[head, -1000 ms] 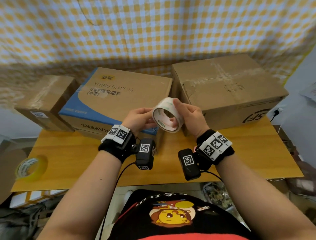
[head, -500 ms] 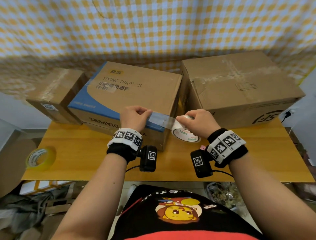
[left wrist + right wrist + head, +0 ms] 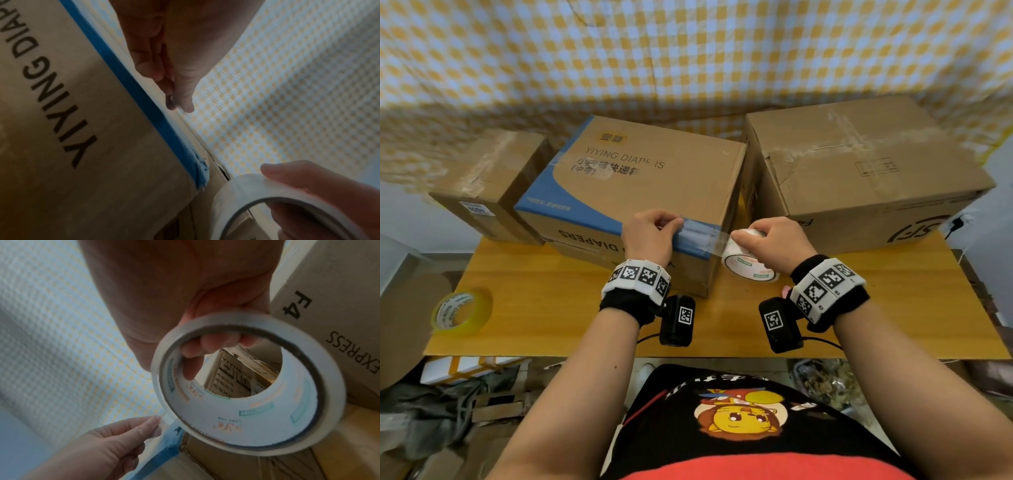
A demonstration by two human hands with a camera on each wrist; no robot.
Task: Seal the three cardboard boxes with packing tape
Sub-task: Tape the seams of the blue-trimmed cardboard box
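Observation:
Three cardboard boxes stand in a row on the table: a small one (image 3: 482,181) at the left, a blue-edged diaper box (image 3: 647,192) in the middle and a large one (image 3: 859,178) at the right. My left hand (image 3: 674,222) pinches the free end of a clear tape strip (image 3: 705,240) at the diaper box's near top edge (image 3: 144,97). My right hand (image 3: 746,236) grips the clear tape roll (image 3: 748,265) just off the box's right corner, with fingers (image 3: 205,345) hooked inside the roll's core (image 3: 257,410). The strip spans the gap between both hands.
A yellow tape roll (image 3: 462,311) lies near the left edge of the wooden table (image 3: 551,308). A checked cloth (image 3: 688,51) hangs behind the boxes. Clutter sits on the floor below the table's front edge.
The roll was held up between both hands; a strip has since been pulled out. Both hands have dropped to the diaper box's near top edge, left hand holding the end.

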